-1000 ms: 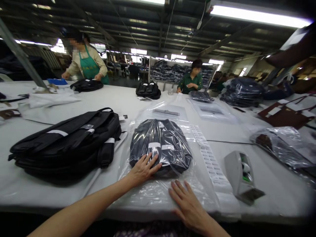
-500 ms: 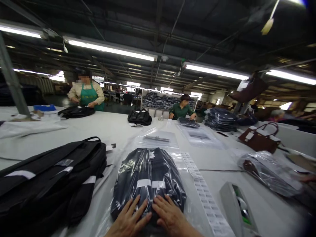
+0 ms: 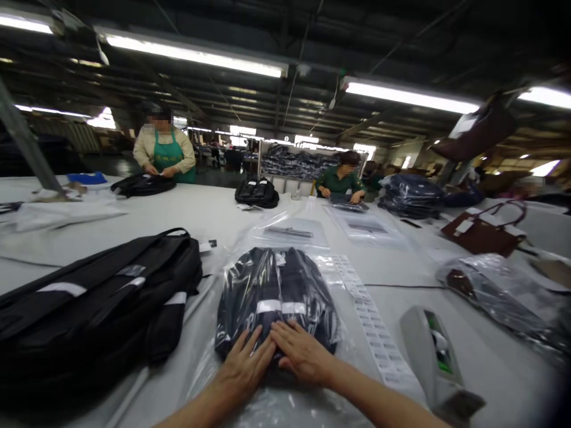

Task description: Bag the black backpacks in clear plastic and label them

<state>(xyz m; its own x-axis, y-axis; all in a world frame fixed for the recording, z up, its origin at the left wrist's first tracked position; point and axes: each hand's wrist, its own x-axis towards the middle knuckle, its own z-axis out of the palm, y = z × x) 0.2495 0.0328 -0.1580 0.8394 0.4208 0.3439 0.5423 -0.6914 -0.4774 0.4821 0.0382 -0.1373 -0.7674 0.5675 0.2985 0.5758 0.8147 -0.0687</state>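
Observation:
A dark backpack (image 3: 285, 285) lies inside a clear plastic bag on the table in front of me, two white bands wrapped round its straps. My left hand (image 3: 245, 364) presses flat on the lower part of the bagged backpack, fingers stretched out. Beside it my right hand (image 3: 302, 352) also lies flat on the plastic, its fingertips close to those of the left. Loose clear plastic (image 3: 267, 404) spreads below both hands. Left of the bag rests a black backpack (image 3: 102, 303) without plastic.
A strip of printed labels (image 3: 372, 324) and a grey tape dispenser (image 3: 439, 356) are to the right. Further right lie a plastic-wrapped item (image 3: 499, 291) and a brown handbag (image 3: 482, 230). Across the table, two co-workers (image 3: 172, 151) handle bags. Flat plastic bags (image 3: 294, 229) lie ahead.
My hands have come closer together on the bag, with more of my forearms in view. My view has tilted down a little. The bagged backpack stays in place.

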